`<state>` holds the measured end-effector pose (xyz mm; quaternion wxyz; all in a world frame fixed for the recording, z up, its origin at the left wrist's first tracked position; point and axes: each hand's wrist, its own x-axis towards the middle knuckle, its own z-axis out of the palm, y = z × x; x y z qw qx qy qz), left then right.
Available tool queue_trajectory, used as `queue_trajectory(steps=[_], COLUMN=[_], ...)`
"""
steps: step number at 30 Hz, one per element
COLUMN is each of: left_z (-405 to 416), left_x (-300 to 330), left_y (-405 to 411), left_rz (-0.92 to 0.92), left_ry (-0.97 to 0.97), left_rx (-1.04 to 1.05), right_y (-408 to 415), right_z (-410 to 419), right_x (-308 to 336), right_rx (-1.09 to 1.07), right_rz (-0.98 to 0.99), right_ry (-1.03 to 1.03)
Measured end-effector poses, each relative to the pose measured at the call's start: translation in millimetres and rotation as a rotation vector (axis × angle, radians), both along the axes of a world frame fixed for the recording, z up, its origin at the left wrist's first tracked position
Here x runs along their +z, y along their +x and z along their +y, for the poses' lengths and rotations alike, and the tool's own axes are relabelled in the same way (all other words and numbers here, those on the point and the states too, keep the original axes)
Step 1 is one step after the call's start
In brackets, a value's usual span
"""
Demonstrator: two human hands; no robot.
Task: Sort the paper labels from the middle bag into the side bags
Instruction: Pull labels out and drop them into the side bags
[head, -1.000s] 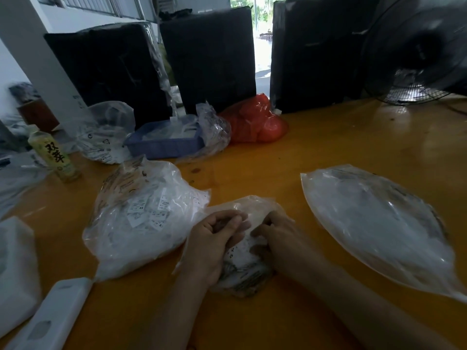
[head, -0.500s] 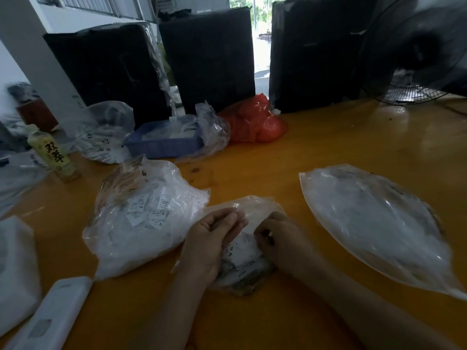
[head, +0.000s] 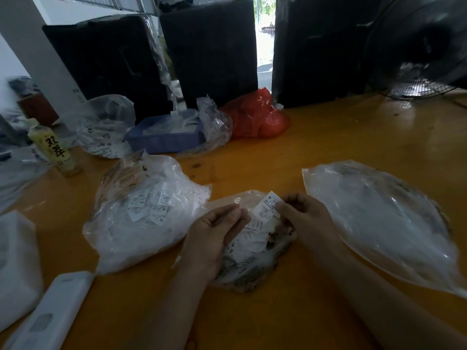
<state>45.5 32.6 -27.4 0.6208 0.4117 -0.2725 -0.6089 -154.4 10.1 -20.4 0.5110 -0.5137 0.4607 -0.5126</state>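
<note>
The small middle bag [head: 249, 270] lies on the wooden table, open at the top, with white paper labels spilling inside. My right hand [head: 302, 214] pinches one white label [head: 266, 207] marked S and holds it up above the bag's mouth. My left hand [head: 214, 234] rests on the bag's left edge, fingers loosely curled at the plastic rim. The left side bag [head: 141, 218] is bulging with white labels. To the right lies the flatter, clear right side bag [head: 384, 221].
A white flat device [head: 48, 314] and a white package [head: 15, 263] sit at the front left. Behind are a drink bottle [head: 54, 147], a blue tray [head: 164, 137] in plastic, a red bag [head: 257, 117], black boxes [head: 209, 51] and a fan [head: 419, 46].
My right hand has drawn one label out of the middle bag and raised it. My left hand has shifted a little outward on the bag's edge.
</note>
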Motion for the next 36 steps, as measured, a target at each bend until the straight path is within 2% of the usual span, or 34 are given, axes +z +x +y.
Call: queue_trajectory(steps=[6,15,21,27,36], left_z=[0,2,5,10,13], left_x=[0,1,2,4,4], left_y=[1,-1,-2,-5,-6], left_rz=[-0.006,-0.041,-0.152,-0.398,-0.633], left_ry=[-0.001,-0.005,-0.041,-0.083,-0.113], left_rx=[-0.043,-0.058,-0.080,-0.050,-0.054], right_y=[1,6,6,5,7], right_z=[3,7,9,9,8], right_x=[4,0,3,1,-2], right_rx=[-0.003,-0.028,0.019,0.062,0.077], right_rz=[-0.047,0.453,0.605,0.669,0.659], right_ry=[-0.095,-0.379,-0.532,-0.475,-0.434])
